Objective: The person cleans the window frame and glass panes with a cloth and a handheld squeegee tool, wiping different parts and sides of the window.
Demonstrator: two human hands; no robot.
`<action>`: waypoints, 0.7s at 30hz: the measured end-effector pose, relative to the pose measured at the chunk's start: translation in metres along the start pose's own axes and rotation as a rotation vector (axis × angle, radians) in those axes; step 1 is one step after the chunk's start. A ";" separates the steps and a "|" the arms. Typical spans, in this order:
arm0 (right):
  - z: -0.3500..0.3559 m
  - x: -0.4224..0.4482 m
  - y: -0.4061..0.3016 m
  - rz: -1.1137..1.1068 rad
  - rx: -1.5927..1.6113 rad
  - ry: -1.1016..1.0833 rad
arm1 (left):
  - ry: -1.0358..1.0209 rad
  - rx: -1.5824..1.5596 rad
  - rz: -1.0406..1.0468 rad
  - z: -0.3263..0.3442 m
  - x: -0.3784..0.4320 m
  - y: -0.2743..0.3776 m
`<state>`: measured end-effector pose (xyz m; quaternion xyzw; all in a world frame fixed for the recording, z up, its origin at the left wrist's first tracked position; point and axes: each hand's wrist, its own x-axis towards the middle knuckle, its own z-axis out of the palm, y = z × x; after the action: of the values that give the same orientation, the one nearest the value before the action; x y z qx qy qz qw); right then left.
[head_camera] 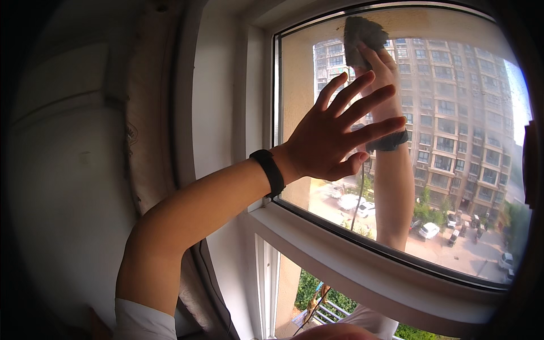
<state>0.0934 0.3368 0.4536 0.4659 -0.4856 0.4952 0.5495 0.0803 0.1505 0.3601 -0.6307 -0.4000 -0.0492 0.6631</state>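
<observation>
My left hand [335,123] is spread in front of the inner side of the window pane [454,106], its fingers apart and nothing in it. Whether the palm touches the glass cannot be made out. A black band [267,172] circles that wrist. Beyond the glass, my right hand [382,70] presses a dark grey cloth [363,36] near the top of the pane. The right arm passes outside through the opening below the window rail [361,263] and reaches upward. Another dark band [389,141] is on the right wrist. My left fingers hide part of the right hand and wrist.
The white window frame [221,106] rises at left, beside a light-coloured curtain [151,106]. Below the rail, a metal outdoor rack [331,313] shows outside. A thin dark cable [312,314] hangs there. An apartment block [446,110] and parked cars [429,230] lie beyond.
</observation>
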 end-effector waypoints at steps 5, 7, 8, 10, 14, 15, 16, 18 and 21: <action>-0.013 0.020 -0.027 -0.387 -0.385 0.161 | 0.057 -0.003 -0.013 0.000 0.007 0.002; 0.003 0.006 0.003 -0.514 -0.866 0.080 | 0.075 -0.004 -0.014 -0.005 0.010 0.002; 0.021 -0.009 0.027 -0.620 -1.048 -0.007 | 0.048 -0.019 -0.034 -0.011 0.003 0.003; 0.010 -0.020 0.029 -0.581 -1.290 -0.062 | 0.102 -0.046 -0.017 -0.006 0.018 0.005; 0.007 -0.032 0.016 -0.674 -1.248 0.049 | 0.113 -0.030 -0.031 -0.007 0.019 0.007; 0.015 -0.027 -0.001 -0.613 -1.057 0.108 | 0.117 -0.050 -0.050 -0.006 0.013 0.006; 0.022 -0.020 -0.009 -0.528 -0.832 0.157 | 0.109 -0.028 -0.057 -0.010 0.008 0.004; 0.017 -0.004 -0.016 -0.351 -0.297 0.163 | 0.136 -0.032 -0.059 -0.007 0.012 0.005; 0.031 -0.004 0.012 -0.096 0.109 0.092 | 0.145 -0.050 -0.054 -0.004 0.012 0.004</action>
<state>0.0792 0.3063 0.4525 0.4948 -0.4092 0.5147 0.5682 0.0924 0.1532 0.3638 -0.6309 -0.3665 -0.1226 0.6728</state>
